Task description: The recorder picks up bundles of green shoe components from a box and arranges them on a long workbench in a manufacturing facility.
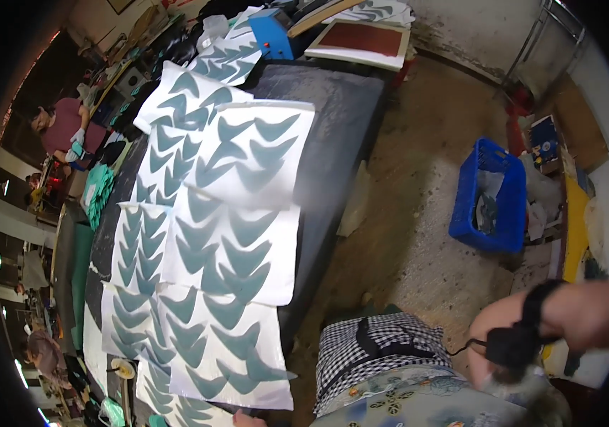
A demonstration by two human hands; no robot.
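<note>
Broadly, a long dark surface [333, 107] is seen running away from the viewer, covered by overlapping white sheets [237, 235] printed with teal curved shapes. A blue crate [493, 196] is noted on the dirt floor [418, 213], well apart to the right. The right hand [504, 349] is raised at the lower right, wrapped by a black strap [532, 320]; its grip cannot be told. The left hand [247, 420] is barely glimpsed at the bottom edge beside the nearest sheet; its state cannot be told.
</note>
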